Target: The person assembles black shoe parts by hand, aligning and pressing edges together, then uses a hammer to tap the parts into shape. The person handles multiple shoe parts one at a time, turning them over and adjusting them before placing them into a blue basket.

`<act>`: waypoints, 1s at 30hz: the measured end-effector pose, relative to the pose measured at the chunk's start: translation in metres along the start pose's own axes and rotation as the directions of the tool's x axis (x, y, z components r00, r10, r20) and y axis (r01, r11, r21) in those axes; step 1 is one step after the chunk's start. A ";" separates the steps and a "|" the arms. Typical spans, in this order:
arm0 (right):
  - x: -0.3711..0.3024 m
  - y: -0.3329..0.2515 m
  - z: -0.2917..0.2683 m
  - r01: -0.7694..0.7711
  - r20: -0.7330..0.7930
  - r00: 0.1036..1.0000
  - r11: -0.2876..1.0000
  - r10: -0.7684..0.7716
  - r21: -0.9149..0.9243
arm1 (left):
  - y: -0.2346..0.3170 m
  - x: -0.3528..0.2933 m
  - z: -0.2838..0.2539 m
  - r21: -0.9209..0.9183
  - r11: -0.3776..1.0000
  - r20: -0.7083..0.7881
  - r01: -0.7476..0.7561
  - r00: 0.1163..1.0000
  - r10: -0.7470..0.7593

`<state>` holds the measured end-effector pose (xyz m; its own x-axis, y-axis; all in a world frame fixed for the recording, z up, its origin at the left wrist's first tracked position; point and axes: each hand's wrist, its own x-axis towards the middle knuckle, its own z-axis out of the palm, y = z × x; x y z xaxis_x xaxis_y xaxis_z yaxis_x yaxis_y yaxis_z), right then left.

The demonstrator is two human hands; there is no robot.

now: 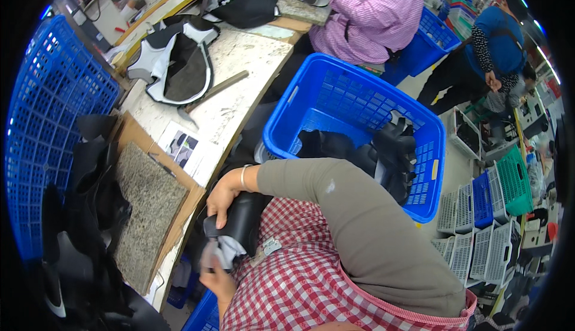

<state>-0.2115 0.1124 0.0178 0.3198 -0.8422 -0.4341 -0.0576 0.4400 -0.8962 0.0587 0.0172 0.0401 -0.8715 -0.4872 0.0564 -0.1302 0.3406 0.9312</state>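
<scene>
In front of my apron, beside the table edge, I hold a black leather shoe upper (247, 218) that shows a patch of white lining (230, 250). From above, my right hand (224, 194) grips it, with the fingers bent over its edge. My left hand (217, 282) is closed on the lower end near the lining, its fingertips smeared by motion. On the worktable (248, 52) lies another shoe upper (179, 67) in black and pale grey, next to a hammer (221, 89) with a wooden handle.
A rough grey pad (145, 211) lies on the near tabletop, with black pieces (90, 181) left of it. Blue crates stand at left (51, 109) and right (353, 73), the latter holding black uppers. A co-worker in a pink checked shirt (377, 22) works at the far end.
</scene>
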 end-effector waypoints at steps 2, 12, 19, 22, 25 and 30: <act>0.006 0.014 -0.005 0.026 0.123 0.992 0.999 -0.029 0.026 | -0.004 -0.018 -0.003 0.282 0.844 0.284 -0.455 0.880 0.380; -0.029 -0.037 0.050 -0.127 -0.265 0.959 0.677 -0.104 -0.725 | 0.031 0.013 -0.008 0.421 0.645 0.773 -0.638 0.624 0.113; -0.100 -0.029 0.065 -0.269 -0.699 0.681 0.813 -0.219 -0.517 | 0.052 -0.005 -0.013 0.251 0.968 0.727 0.024 0.656 -0.205; -0.117 -0.028 0.058 -0.222 -0.745 0.630 0.868 -0.220 -0.444 | 0.041 -0.003 -0.003 0.314 0.939 0.721 -0.139 0.679 -0.140; -0.118 -0.031 0.059 0.027 -0.728 0.647 0.961 -0.226 -0.274 | 0.035 0.008 0.012 -0.090 0.933 0.469 0.348 0.842 -0.268; -0.106 -0.029 0.072 -0.246 -0.771 0.625 0.906 -0.125 -0.346 | 0.054 0.029 0.043 -0.522 0.594 0.445 0.613 0.789 -0.423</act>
<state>-0.1753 0.2114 0.0963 -0.5219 -0.8213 -0.2303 -0.4579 0.4976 -0.7367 0.0058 0.0561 0.0764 -0.8431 -0.1704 -0.5100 -0.3647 -0.5159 0.7752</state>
